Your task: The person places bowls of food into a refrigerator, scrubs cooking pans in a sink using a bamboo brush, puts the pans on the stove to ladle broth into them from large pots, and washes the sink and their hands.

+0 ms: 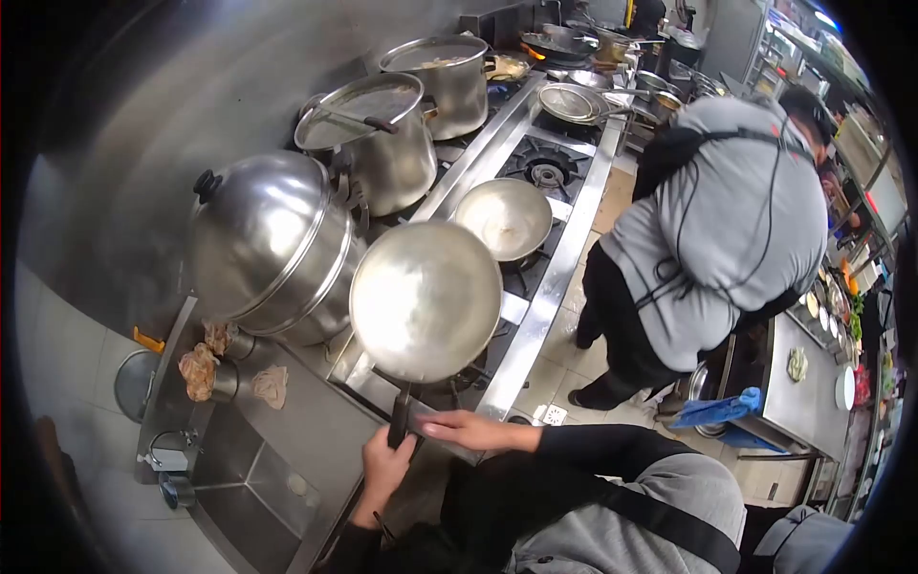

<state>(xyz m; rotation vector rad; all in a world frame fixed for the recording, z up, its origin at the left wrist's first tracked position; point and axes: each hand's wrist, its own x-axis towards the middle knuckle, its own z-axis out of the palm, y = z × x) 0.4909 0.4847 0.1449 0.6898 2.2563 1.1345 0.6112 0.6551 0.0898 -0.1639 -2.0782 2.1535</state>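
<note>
My left hand (382,471) is closed around the black handle of a metal frying pan (426,301). The pan is over the near end of the stove, its round face turned up towards me and bright with reflected light. My right hand (469,430) is stretched out flat beside the handle, fingers pointing left; whether its fingertips touch the handle I cannot tell. Just beyond sits a second, shallow metal pan (504,220) on a burner. A large domed steamer (277,239) stands left of the pan I hold.
Two tall stockpots (387,167) stand along the wall, one with a ladle across its top. Further on are a bare burner (547,172) and a strainer (571,101). A sink (277,497) lies at lower left. A co-worker (717,220) bends over on the right, near a steel counter (808,392).
</note>
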